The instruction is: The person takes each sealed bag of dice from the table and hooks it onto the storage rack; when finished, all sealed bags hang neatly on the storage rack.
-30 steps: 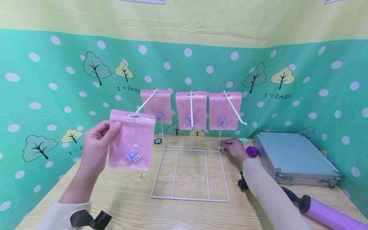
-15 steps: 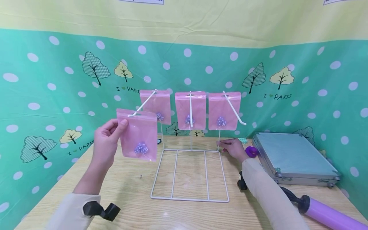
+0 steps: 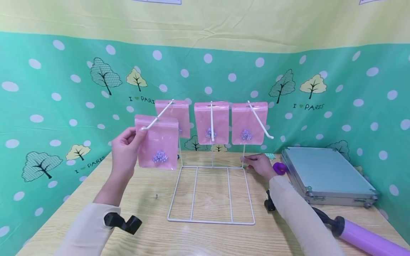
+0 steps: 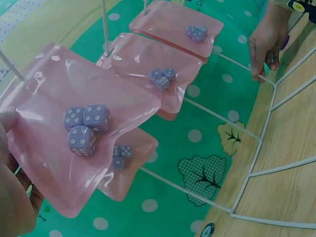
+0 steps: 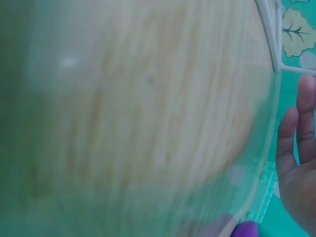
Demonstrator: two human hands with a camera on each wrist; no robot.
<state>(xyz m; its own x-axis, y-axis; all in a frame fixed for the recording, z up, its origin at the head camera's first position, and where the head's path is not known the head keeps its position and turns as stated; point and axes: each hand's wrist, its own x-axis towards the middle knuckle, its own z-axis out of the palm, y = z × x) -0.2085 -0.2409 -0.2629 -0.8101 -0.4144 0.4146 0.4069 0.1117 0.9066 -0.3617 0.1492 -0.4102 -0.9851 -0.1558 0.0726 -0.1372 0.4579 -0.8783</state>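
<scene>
A pale wood-grain tabletop (image 3: 150,217) carries a white wire display rack (image 3: 211,193) with three slanting hooks. A ribbed silver metal case (image 3: 326,172) lies at the right, and a purple hand pump (image 3: 362,238) lies in front of it. Three pink plastic pouches (image 3: 212,122) of lilac dice hang at the back of the rack. The left hand (image 3: 125,153) pinches a fourth pink plastic pouch (image 3: 157,142) by its upper corner, its grip closed on the edge, with the top on the left hook's tip. The right hand (image 3: 260,165) rests at the rack's rear right corner, fingers lightly curled on the wire.
</scene>
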